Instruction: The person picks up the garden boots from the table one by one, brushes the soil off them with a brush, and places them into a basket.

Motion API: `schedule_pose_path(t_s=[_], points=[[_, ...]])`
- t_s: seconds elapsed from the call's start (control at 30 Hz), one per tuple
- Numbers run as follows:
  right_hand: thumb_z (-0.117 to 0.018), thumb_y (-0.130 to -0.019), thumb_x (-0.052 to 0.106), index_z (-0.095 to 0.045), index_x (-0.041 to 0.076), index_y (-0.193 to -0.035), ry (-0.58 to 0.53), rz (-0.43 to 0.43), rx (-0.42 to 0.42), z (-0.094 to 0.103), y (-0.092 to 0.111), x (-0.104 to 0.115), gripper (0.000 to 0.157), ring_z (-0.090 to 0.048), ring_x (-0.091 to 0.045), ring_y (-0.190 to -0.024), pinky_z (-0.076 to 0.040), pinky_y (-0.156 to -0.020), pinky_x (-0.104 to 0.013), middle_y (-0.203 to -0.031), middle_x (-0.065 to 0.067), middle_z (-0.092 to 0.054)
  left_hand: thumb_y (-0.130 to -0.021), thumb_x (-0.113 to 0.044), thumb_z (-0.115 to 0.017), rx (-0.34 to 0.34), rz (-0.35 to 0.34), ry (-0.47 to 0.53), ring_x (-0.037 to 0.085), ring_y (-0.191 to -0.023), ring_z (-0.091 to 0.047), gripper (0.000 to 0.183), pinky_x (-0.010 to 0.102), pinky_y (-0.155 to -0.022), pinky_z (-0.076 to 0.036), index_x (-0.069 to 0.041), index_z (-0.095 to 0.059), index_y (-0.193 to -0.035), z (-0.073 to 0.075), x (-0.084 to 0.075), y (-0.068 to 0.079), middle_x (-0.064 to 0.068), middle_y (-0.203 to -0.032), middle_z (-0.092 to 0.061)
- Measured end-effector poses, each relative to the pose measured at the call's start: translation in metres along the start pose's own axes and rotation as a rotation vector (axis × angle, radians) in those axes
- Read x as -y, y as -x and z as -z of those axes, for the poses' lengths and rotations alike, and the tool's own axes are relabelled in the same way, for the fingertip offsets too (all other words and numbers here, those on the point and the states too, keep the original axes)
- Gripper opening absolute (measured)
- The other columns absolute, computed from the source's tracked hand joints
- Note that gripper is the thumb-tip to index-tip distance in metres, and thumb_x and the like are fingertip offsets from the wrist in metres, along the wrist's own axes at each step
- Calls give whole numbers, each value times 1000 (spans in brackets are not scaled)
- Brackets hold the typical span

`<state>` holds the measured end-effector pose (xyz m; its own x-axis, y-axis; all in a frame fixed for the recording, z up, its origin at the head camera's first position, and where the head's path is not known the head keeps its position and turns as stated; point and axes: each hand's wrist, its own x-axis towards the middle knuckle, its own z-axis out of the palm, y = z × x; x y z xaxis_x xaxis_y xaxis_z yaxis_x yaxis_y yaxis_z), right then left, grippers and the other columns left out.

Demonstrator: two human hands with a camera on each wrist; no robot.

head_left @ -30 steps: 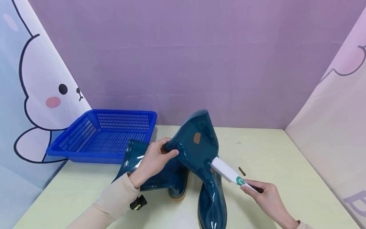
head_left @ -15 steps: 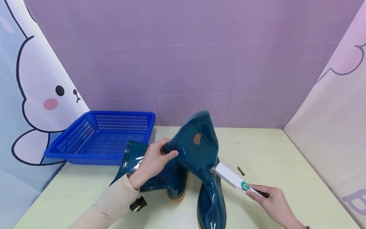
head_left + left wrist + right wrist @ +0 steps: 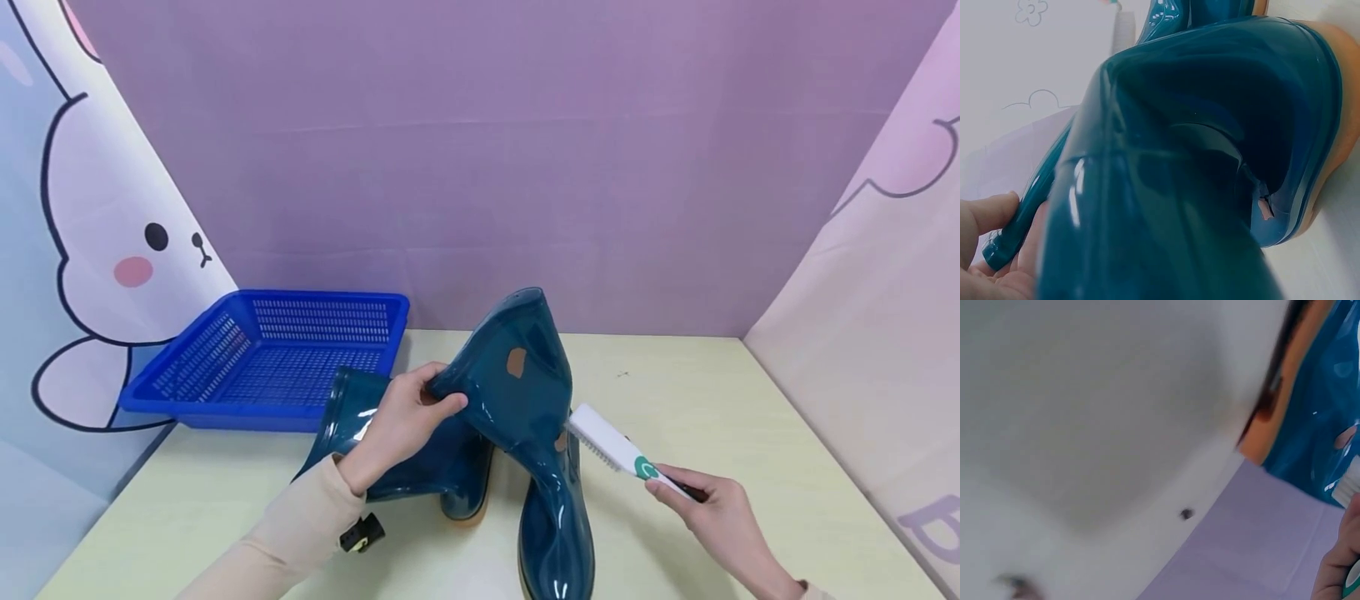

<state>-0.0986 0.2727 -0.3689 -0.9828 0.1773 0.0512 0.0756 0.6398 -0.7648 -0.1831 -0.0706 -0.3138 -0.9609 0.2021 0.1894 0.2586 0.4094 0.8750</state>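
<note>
My left hand pinches the top edge of a teal rubber boot, its shaft tilted up and its foot toward me. Brown patches mark the shaft and the ankle. My right hand grips the dark handle of a white brush with a green mark. The brush head is at the boot's right side by the ankle patch; whether the bristles touch is unclear. A second teal boot lies on its side under my left forearm. In the left wrist view, the lying boot hides much of the held one.
A blue perforated basket stands at the back left, near the purple backdrop. Small dark bits lie on the pale table to the right. A black device shows below my left wrist.
The brush and my right hand have shifted slightly right, and the brush head has moved from over the ankle patch to its upper right. My left hand and both boots have hardly moved.
</note>
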Motion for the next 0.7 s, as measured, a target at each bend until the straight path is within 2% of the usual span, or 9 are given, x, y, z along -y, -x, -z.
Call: schedule_pose_path(t_s=[0.1,0.17,0.33,0.43,0.57,0.7], points=[[-68,-80,29,-67,8,-108,-56,0,7,-7,-3,8,35,-39,-4,-46,-35,-40,-21,-68,-1,-63,-84,-15,-64,1,0,1,15,-69,-53,27,25,-65,-48,-12,-61,-111,0,-1,0,5,-91,-64],[-68,-80,28,-67,9,-108,-66,-4,15,-11,-5,11,34,-39,-5,-45,-35,-40,-22,-68,-2,-62,-84,-15,-64,3,-3,3,15,-69,-53,27,26,-65,-48,-11,-61,-111,0,-1,0,5,-91,-64],[-69,-80,28,-68,8,-106,-28,15,15,-16,-5,10,33,-44,-5,-51,-38,-43,-21,-83,-7,-67,-84,-15,-65,0,2,-5,15,-68,-53,27,25,-63,-47,-12,-62,-110,0,-1,0,5,-89,-64],[-70,-79,28,-70,9,-103,3,34,9,-15,-4,5,31,-51,0,-62,-42,-49,-20,-95,-9,-69,-84,-15,-64,-2,3,-5,15,-68,-53,27,25,-63,-47,-12,-62,-110,0,-2,0,5,-88,-64],[-71,-78,27,-70,11,-100,24,42,9,-13,-1,0,28,-55,2,-72,-45,-56,-19,-98,-10,-69,-84,-15,-64,1,-2,-2,16,-68,-54,27,26,-64,-48,-12,-62,-110,0,-2,1,5,-89,-64],[-71,-77,28,-71,11,-100,33,36,15,-12,1,-3,28,-53,1,-70,-44,-54,-19,-97,-9,-70,-84,-15,-64,3,1,-4,15,-69,-54,27,26,-66,-49,-12,-62,-110,0,-2,1,5,-92,-65]])
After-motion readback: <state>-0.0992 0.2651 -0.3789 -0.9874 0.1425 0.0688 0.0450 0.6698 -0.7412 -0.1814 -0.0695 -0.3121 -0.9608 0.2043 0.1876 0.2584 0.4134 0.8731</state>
